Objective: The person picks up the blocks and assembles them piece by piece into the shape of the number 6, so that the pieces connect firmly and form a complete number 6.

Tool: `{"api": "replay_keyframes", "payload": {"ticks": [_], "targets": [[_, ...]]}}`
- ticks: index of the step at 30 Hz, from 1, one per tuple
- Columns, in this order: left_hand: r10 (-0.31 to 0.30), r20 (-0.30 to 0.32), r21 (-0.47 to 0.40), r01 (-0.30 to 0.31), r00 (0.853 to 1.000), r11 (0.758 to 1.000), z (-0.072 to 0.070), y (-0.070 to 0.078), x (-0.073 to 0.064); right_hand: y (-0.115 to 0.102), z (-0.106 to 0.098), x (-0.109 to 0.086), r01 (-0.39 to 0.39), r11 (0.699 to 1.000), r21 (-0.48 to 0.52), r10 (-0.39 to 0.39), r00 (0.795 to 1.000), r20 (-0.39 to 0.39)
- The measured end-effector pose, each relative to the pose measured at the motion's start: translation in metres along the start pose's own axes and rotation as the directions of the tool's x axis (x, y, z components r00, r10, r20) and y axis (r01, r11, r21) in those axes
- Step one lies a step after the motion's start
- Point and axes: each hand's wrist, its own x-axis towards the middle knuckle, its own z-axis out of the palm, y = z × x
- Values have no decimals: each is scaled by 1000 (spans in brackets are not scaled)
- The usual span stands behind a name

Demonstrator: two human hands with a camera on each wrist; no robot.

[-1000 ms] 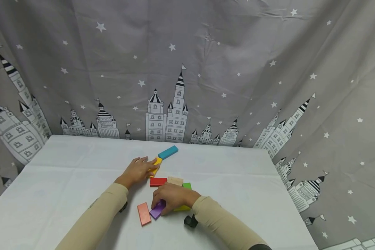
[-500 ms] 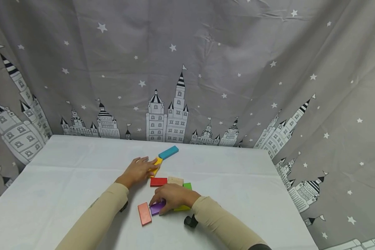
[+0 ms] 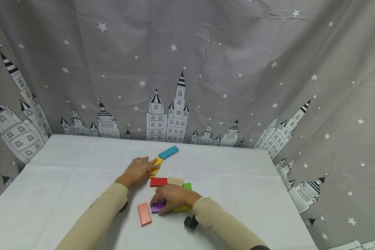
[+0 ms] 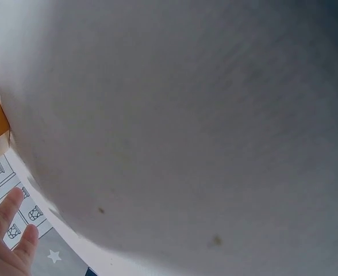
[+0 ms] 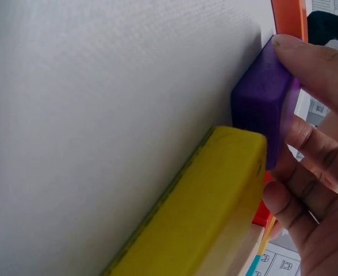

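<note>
Eight flat blocks, on a white counter [image 3: 243, 198], a person's two hands upon them. One purple block [image 3: 157, 207], lying flat at the near side of the group, pinched between thumb and fingertips of the right hand [image 3: 172, 197]. One yellow block [image 3: 182, 208], partly under that hand, at the purple one's right end; whether the two touch I cannot tell. One pink block [image 3: 144, 214], just left of the purple, apart from it. One orange block [image 3: 155, 171], slanted, the left hand [image 3: 139, 170] resting on it with fingers extended and somewhat spread. One blue block [image 3: 168, 152], slanted, meeting the orange block's far end. One red block [image 3: 158, 182] and one plain wood block [image 3: 175, 181], end to end. One green block [image 3: 187, 186], beside the wood, partly hidden. Backdrop: grey curtain [image 3: 237, 52], printed with castles and stars.
</note>
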Motion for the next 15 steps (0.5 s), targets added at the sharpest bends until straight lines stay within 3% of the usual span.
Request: {"api": "replay_keyframes", "payload": {"ticks": [15], "targets": [[-3,-12,-26,3,1000,1000,1,0,-1,3,2,-4,-25,1000,6,25,998,-63]]}}
